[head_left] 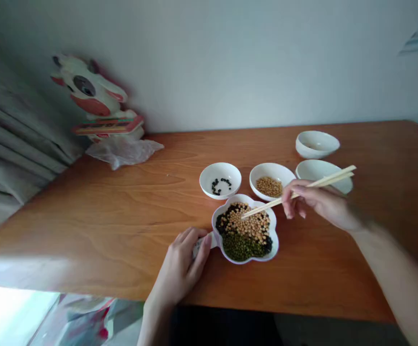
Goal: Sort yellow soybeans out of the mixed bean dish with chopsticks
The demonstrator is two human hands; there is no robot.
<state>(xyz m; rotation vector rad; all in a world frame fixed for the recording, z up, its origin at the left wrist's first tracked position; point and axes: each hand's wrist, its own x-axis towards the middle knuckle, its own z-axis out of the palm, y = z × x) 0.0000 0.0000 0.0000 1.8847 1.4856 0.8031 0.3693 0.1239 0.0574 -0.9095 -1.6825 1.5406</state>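
My left hand grips the white handle of a white flower-shaped dish on the wooden table. The dish holds yellow soybeans, green mung beans and black beans in a heap. My right hand holds a pair of wooden chopsticks, their tips over the soybeans in the dish. A white bowl holds a few black beans, and another white bowl holds soybeans. My right hand partly hides a third white bowl.
A fourth white bowl stands at the table's back edge. The orange wooden table ends at a wall behind. A cow-shaped toy and a clear plastic bag sit at the back left, beside a grey curtain.
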